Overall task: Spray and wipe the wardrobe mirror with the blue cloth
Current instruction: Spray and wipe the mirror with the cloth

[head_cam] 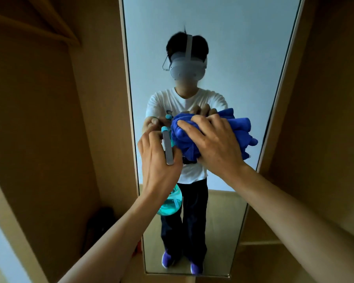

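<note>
A tall wardrobe mirror (233,48) in a pale wooden frame fills the middle of the view. My right hand (213,144) grips a bunched blue cloth (184,139) and holds it against the glass at chest height. My left hand (157,160) holds a spray bottle (171,203) with teal liquid and a grey-and-teal head, just left of the cloth, its nozzle toward the mirror. The glass reflects a person in a white shirt with both hands and the cloth.
Brown wardrobe panels (39,119) flank the mirror on both sides. A dark object (98,227) stands on the wardrobe floor at lower left. A wooden shelf edge (260,243) shows at lower right of the mirror.
</note>
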Demonstrator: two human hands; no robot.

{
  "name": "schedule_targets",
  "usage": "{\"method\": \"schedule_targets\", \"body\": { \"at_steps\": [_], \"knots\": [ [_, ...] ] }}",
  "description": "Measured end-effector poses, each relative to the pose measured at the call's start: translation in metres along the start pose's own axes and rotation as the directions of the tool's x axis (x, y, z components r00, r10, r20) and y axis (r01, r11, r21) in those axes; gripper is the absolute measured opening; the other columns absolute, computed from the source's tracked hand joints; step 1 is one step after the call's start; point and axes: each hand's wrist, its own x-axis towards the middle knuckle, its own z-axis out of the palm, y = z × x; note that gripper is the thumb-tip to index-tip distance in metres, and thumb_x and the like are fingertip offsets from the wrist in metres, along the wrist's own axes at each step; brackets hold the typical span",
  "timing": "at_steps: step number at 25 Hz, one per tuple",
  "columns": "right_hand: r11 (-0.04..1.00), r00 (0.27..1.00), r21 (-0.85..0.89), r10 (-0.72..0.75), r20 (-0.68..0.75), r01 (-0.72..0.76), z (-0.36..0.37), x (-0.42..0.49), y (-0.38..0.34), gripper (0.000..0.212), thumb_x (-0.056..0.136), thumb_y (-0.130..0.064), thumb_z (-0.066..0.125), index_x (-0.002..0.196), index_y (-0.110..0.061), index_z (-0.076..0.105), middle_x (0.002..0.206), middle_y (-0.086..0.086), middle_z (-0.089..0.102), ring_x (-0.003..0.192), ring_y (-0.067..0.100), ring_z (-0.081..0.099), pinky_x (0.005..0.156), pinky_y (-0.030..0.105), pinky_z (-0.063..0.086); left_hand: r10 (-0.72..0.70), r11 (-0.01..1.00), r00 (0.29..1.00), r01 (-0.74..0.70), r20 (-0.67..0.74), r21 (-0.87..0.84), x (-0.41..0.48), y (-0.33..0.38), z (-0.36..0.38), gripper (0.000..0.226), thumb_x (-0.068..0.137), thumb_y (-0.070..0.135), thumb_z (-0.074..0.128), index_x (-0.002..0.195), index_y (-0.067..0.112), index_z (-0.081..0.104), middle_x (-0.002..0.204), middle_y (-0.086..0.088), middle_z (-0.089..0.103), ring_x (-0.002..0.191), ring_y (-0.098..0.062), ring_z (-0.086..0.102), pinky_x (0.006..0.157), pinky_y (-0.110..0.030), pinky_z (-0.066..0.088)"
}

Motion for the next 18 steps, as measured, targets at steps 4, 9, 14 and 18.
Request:
{"method": "schedule_targets", "body": {
  "at_steps": [4, 9, 14, 18],
  "knots": [
    [0.999, 1.000, 0.029, 0.024, 0.008, -0.024, 0.012, -0.030, -0.015, 0.060, 0.079, -0.013, 0.070, 0.137, -0.020, 0.057, 0.122, 0.008, 0.062, 0.093, 0.031, 0.054, 0.081, 0.045, 0.045, -0.086, 0.992, 0.994, 0.092, 0.071, -0.086, -0.028, -0.015, 0.011, 0.021, 0.092, 0.013, 0.056, 0.112, 0.017, 0.051, 0.109, 0.004, 0.053, 0.109, -0.020, 0.047, 0.086, -0.029, 0.041],
    [0.997, 0.999, 0.066, 0.037, -0.003, -0.037, 0.024, -0.059, -0.034, 0.046, 0.089, -0.015, 0.062, 0.135, -0.019, 0.060, 0.121, 0.008, 0.065, 0.091, 0.032, 0.057, 0.081, 0.046, 0.047, -0.168, 0.981, 0.981, 0.176, 0.096, -0.082, -0.057, -0.037, 0.023, 0.020, 0.091, 0.012, 0.055, 0.104, 0.023, 0.044, 0.099, 0.003, 0.055, 0.095, -0.024, 0.052, 0.068, -0.023, 0.036],
    [0.996, 0.994, 0.072, 0.054, 0.097, -0.061, 0.044, -0.117, -0.061, 0.049, 0.092, -0.017, 0.063, 0.140, -0.020, 0.056, 0.127, 0.010, 0.063, 0.096, 0.031, 0.059, 0.087, 0.046, 0.047, -0.232, 0.966, 0.953, 0.250, 0.193, -0.073, -0.096, -0.072, 0.034, 0.026, 0.087, 0.011, 0.056, 0.110, 0.018, 0.046, 0.102, -0.005, 0.057, 0.086, -0.018, 0.055, 0.069, -0.020, 0.042],
    [0.994, 0.985, 0.081, 0.058, 0.163, -0.072, 0.059, -0.158, -0.085, 0.048, 0.095, -0.019, 0.061, 0.142, -0.021, 0.054, 0.128, 0.010, 0.062, 0.101, 0.031, 0.059, 0.091, 0.045, 0.046, -0.284, 0.954, 0.936, 0.298, 0.209, -0.038, -0.125, -0.094, 0.042, 0.032, 0.087, 0.000, 0.061, 0.114, 0.011, 0.048, 0.099, 0.000, 0.053, 0.080, 0.003, 0.050, 0.067, -0.004, 0.038]
  ]
}}
